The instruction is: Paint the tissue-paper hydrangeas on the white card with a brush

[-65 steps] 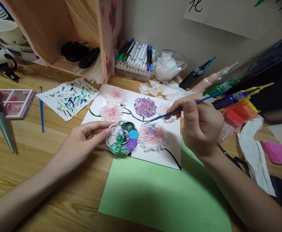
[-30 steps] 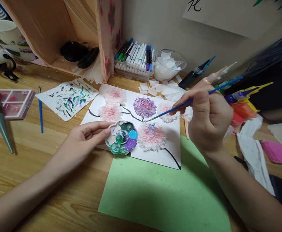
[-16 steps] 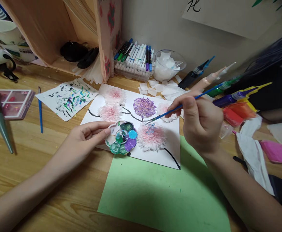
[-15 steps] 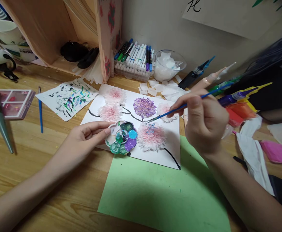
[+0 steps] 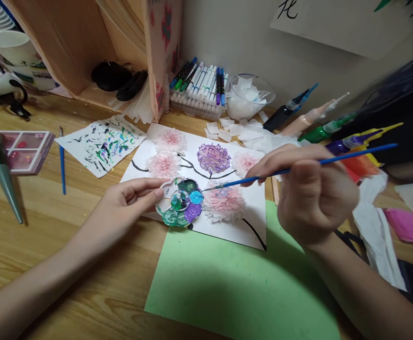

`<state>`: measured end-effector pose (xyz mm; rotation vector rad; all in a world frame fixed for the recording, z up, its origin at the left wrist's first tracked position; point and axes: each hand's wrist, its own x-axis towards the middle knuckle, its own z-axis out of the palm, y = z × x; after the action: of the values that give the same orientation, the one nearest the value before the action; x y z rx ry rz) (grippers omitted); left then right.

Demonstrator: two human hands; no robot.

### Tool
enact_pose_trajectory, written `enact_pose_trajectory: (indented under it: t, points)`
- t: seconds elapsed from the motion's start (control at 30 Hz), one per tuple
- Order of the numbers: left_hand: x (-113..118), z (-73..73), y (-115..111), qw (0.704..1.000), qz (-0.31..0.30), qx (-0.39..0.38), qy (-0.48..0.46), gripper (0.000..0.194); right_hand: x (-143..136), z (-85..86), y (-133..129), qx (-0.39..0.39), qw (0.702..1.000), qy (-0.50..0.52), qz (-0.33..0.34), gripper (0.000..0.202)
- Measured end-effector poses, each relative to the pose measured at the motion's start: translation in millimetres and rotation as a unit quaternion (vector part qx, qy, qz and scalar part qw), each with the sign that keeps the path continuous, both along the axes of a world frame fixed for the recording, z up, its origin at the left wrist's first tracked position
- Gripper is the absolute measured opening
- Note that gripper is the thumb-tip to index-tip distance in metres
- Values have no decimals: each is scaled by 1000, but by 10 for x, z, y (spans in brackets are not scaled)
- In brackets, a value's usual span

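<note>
Hanging on the wall, a white sheet point(image 5: 334, 30) bears one bold black character, partly cut off; small lettering on a white tub point(image 5: 38, 79) at the far left cannot be made out. The left hand point(image 5: 130, 202) pinches the edge of a flower-shaped paint palette point(image 5: 161, 205) between thumb and fingers, holding it over the lower left of a white card point(image 5: 224, 230). The right hand point(image 5: 309, 196) is curled around a blue paintbrush point(image 5: 242, 181), gripped between thumb and fingers. Its tip meets the palette's light blue well, though whether it touches the paint cannot be told. Beside the palette sits a pink paper flower point(image 5: 224, 203) with bluish marks; a purple flower point(image 5: 213, 158) lies above. The card overlaps a green sheet point(image 5: 228, 283) on the wooden tabletop point(image 5: 96, 302).
</note>
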<state>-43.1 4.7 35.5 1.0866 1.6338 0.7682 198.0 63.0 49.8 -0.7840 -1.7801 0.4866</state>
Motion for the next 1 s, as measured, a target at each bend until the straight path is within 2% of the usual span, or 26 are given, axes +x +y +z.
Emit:
enact_pose_trajectory:
  t: [0.1,0.17,0.43,0.87,1.0]
  points:
    - [4,-1,1,1000,2,-3,-8,34,19,36,34,6,998,17,-57,32]
    - [10,0,3,1000,2,-3,-13,33,36,33,61,-2,998,-6,-69,32]
    - [14,20,0,1000,4,-3,-13,30,81,-57,136,-12,996,-77,-44,30]
    - [7,6,3,1000,0,5,10,32,92,-74,163,-34,997,-33,-54,30]
    - [6,3,3,1000,-5,4,12,33,80,-94,160,-17,997,-62,-40,30]
